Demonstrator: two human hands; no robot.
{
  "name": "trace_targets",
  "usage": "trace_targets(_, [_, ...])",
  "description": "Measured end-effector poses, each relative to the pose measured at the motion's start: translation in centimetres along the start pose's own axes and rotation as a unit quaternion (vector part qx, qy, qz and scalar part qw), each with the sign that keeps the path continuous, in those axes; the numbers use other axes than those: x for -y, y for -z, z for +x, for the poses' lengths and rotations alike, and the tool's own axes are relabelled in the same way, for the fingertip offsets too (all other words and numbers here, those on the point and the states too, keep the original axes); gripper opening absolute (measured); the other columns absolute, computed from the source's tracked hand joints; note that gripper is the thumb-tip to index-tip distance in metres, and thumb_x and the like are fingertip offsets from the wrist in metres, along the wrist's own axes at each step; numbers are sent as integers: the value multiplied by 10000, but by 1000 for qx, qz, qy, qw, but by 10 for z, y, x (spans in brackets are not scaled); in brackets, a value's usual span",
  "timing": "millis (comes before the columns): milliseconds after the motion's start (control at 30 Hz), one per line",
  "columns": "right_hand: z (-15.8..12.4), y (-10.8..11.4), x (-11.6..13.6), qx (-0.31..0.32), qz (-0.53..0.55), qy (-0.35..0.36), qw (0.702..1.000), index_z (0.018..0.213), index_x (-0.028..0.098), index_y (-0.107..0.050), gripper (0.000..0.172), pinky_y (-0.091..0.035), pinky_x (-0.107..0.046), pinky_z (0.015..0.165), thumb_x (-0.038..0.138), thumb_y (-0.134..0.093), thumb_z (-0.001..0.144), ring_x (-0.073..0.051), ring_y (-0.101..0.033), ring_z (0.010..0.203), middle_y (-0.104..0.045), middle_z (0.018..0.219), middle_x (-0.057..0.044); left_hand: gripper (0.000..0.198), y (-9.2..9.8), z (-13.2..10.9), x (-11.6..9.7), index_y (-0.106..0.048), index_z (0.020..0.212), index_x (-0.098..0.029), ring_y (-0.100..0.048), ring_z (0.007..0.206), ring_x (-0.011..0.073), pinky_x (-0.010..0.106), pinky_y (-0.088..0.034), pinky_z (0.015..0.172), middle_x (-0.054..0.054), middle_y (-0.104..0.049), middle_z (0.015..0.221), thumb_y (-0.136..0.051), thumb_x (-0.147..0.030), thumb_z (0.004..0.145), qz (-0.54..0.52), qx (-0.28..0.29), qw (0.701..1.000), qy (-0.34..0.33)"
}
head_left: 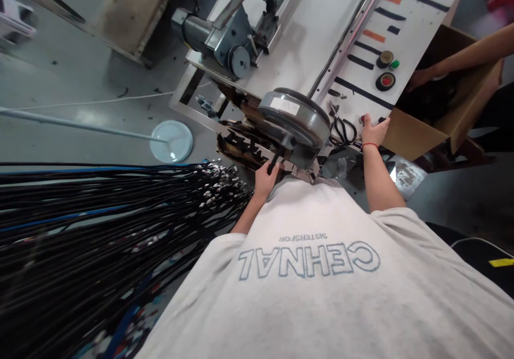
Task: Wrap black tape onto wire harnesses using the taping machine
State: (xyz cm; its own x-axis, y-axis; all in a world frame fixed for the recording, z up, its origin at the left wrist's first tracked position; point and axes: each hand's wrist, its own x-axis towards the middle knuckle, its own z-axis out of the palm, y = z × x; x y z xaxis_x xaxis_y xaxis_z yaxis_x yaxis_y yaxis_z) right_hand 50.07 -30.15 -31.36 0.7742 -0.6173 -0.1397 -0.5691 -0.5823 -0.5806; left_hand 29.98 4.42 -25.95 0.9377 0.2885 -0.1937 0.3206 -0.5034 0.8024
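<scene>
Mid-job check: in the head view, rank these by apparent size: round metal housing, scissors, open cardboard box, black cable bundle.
Largest to smallest:
1. Black cable bundle
2. Open cardboard box
3. Round metal housing
4. Scissors
Nearness to the camera may affect true size.

Bright, diffuse light is flooding the worktop (321, 6), casting soft shadows; left of it, cables (100, 214) are blurring toward the edge.
</scene>
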Motion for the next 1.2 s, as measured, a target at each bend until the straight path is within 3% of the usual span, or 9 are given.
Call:
trace_targets(333, [-5,7,6,5,-14,1,1000,1509,38,-231,937,-333,-527,1118,667,-504,870,-362,-343,1416,-354,1483,-304,358,-8,2,-4,-507,654,-178,-407,527,106,239,-298,543,-44,-439,540,-536,-447,888,31,10,999,-16])
trace_targets(567, [-4,7,7,-2,-18,7,1000,1498,26,-242,917,-334,-525,1110,655,-488,879,-364,-336,1417,-351,1474,-318,353,-5,2,1,-594,757,-161,-472,564,124,236,-348,576,-21,-518,589,-510,-475,895,25,18,999,-18])
trace_targets(733, [0,3,2,-11,-29,14,999,1490,23,-251,917,-355,-525,1088,670,-466,877,-372,-359,1395,-367,1454,-323,366,7,-6,11,-603,763,-165,-553,606,150,245,-404,621,-2,-588,616,-497,-489,895,34,115,993,-3])
trace_targets(867, [6,0,-3,-1,-48,29,998,1496,46,-237,903,-353,-558,1077,694,-404,890,-390,-372,1384,-355,1455,-324,350,17,-25,26,-607,991,-161,-648,844,207,291,-476,775,67,-705,920,-524,-483,881,26,198,980,-14])
trace_targets(1000, [8,0,-2,2,-51,26,998,1492,21,-233,915,-352,-555,1081,670,-448,884,-391,-381,1381,-379,1435,-331,378,24,-43,32,-541,1146,-160,-666,970,235,355,-490,886,124,-700,1094,-448,-455,929,27,166,986,-16])
trace_targets(1200, [1,7,6,6,-30,17,999,1490,5,-222,910,-332,-543,1104,631,-483,883,-386,-351,1406,-367,1449,-340,345,31,-43,15,-619,1015,-187,-682,878,205,314,-493,847,81,-729,944,-362,-415,988,50,88,994,-44])
